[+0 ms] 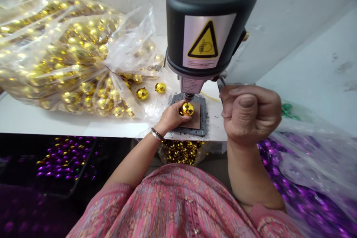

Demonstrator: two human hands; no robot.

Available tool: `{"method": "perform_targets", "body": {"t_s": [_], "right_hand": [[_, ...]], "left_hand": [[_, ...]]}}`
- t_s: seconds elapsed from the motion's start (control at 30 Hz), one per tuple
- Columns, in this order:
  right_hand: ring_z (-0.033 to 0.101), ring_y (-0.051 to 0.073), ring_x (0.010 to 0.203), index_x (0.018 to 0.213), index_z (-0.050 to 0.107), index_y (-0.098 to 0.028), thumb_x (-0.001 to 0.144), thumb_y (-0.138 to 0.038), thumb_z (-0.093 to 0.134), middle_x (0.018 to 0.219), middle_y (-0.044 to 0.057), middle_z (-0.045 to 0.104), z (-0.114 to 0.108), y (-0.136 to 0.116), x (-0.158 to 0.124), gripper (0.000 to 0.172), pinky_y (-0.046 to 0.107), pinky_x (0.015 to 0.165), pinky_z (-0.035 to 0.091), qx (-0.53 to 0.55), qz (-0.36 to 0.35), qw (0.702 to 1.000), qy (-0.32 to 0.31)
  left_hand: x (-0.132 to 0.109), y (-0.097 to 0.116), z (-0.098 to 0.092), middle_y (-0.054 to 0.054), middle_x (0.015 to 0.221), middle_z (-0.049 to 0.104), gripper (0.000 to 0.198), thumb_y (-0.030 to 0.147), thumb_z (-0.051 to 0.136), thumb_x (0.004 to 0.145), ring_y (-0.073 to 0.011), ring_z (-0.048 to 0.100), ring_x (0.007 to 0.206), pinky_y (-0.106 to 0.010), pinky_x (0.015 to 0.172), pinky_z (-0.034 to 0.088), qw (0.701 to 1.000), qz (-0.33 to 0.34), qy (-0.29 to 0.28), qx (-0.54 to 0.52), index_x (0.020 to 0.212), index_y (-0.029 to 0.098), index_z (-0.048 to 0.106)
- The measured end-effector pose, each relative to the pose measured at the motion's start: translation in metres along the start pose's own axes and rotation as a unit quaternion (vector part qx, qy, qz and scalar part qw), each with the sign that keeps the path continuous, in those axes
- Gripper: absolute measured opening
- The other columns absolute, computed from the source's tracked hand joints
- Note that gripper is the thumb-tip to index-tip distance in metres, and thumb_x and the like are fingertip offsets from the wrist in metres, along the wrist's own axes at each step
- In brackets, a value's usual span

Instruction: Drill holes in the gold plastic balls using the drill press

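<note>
My left hand [171, 117] holds a shiny gold ball ornament [186, 109] on a brown pad [196, 117], just under the metal spindle [189, 96] of a black-capped bench press [206, 33]. The pad lies on a grey base plate [175, 130]. My right hand [251, 115] is a raised fist beside the press, closed around a thin metal lever [221, 83]. Two loose gold balls [152, 90] lie on the table behind my left hand. A clear plastic bag [69, 52] full of gold balls lies to the left.
The white table edge [69, 124] runs below the bag. Under it sits a heap of gold fragments [181, 151]. Purple bead strands [65, 158] lie low at left, and more fill a plastic bag [295, 171] at right. A white wall stands behind.
</note>
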State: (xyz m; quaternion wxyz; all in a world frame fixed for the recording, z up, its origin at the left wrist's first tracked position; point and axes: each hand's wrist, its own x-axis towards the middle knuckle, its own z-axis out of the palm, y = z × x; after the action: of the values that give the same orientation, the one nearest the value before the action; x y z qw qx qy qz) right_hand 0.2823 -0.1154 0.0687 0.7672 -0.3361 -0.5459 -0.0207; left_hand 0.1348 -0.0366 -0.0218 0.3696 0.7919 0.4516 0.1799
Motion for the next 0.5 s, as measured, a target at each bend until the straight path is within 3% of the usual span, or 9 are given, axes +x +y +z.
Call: {"method": "perform_targets", "body": {"t_s": [0.33, 0.5], "right_hand": [[0.048, 0.003, 0.05, 0.103, 0.066, -0.023, 0.096, -0.025, 0.049, 0.055, -0.006, 0.044, -0.001, 0.01, -0.01, 0.018, 0.025, 0.064, 0.053, 0.043, -0.061, 0.997, -0.001], [0.049, 0.005, 0.053, 0.096, 0.066, -0.021, 0.094, -0.027, 0.053, 0.05, -0.007, 0.044, -0.002, 0.019, -0.02, 0.015, 0.029, 0.071, 0.056, 0.042, -0.068, 0.997, -0.001]], "left_hand": [[0.0, 0.003, 0.0, -0.006, 0.11, 0.076, 0.058, 0.031, 0.08, 0.072, -0.0261, 0.07, 0.099, -0.035, 0.088, 0.054, 1.0, -0.015, -0.006, 0.008, 0.128, 0.021, 0.066], [-0.002, 0.003, -0.001, -0.004, 0.107, 0.076, 0.053, 0.031, 0.079, 0.073, -0.0239, 0.069, 0.095, -0.033, 0.085, 0.054, 1.0, -0.013, -0.001, 0.006, 0.124, 0.022, 0.067]]}}
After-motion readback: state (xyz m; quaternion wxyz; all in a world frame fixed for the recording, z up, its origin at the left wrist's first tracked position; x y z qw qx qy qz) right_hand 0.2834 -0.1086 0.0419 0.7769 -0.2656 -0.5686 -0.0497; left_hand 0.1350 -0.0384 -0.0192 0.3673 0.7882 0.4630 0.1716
